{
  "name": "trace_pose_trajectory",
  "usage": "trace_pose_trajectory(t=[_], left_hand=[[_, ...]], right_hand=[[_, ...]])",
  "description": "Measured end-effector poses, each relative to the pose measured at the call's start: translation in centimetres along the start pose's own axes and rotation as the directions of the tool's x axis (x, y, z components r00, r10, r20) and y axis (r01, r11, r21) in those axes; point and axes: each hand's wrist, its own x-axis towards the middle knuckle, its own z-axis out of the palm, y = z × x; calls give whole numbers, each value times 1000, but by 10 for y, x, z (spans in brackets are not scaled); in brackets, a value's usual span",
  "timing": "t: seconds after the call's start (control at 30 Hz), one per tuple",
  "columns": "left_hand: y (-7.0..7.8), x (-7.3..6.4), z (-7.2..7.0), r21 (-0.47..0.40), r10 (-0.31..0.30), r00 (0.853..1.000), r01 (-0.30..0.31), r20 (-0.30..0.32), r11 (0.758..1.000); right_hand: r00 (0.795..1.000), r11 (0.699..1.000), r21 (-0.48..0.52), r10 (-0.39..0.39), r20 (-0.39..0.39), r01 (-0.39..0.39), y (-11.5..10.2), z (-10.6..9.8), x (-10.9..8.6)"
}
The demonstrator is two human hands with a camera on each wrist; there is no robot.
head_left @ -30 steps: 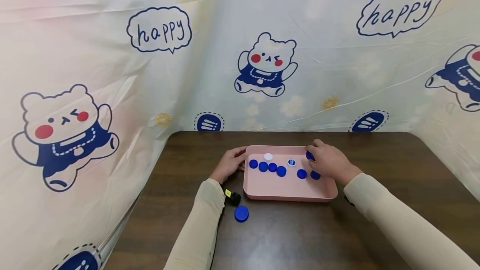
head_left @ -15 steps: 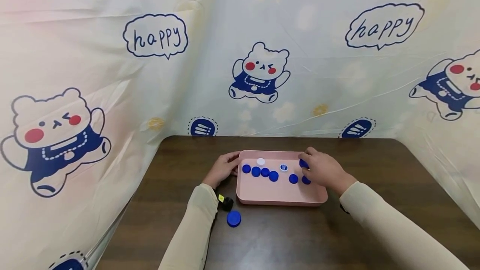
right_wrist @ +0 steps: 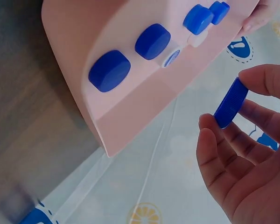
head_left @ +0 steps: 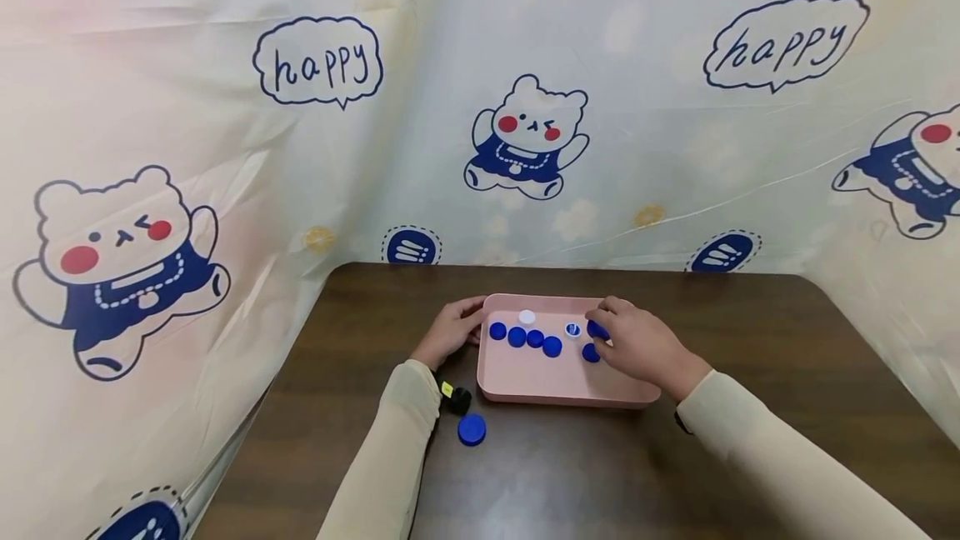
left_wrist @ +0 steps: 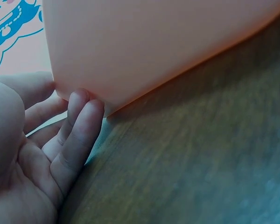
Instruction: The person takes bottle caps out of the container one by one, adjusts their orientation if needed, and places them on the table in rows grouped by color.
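A shallow pink tray (head_left: pixel 525 377) lies on the table with several blue bottle caps (head_left: pixel 517 337) in an uneven row inside it. Behind the row are a white cap (head_left: pixel 527 317) and a white-rimmed cap with a blue print (head_left: pixel 573 330). My right hand (head_left: pixel 643 344) pinches one blue bottle cap (right_wrist: pixel 231 103) between thumb and fingertips, tilted on edge, over the tray's right half; it hides part of that side in the head view. At the far left corner, the fingers of my left hand (left_wrist: pixel 46 144) touch the tray's outer wall.
Another, larger-looking blue cap (head_left: pixel 472 430) lies on the wooden table (head_left: pixel 570 473) in front of the tray's near left corner. By the left wrist is a small black device (head_left: pixel 459 401) with a yellow tag. A printed cloth (head_left: pixel 420 123) hangs behind the table.
The right hand, with the pinched blue bottle cap, has moved slightly left over the tray and now covers a blue cap visible before. The left hand stays at the tray's corner.
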Motion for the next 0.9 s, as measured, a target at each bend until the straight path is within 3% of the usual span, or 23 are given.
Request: trace_pose_trajectory(t=[0.13,0.23,0.37,0.9], left_hand=[[2,6,2,-2,31,999,-31,11,1000],[-1,7,2,-1,20,1000,-20,18,1000],[-5,6,1,4,0,1000,0,9,1000],[1,-1,-1,-6,13,1000,-13,0,1000]], right_hand=[[1000,1000,-3,0,-29,0,1,-1,-1],[999,1000,8,-17,-29,18,1,-1,-1],[998,999,18,-50,-35,50,-1,0,-1],[985,993,30,-112,-133,117,-7,2,-6]])
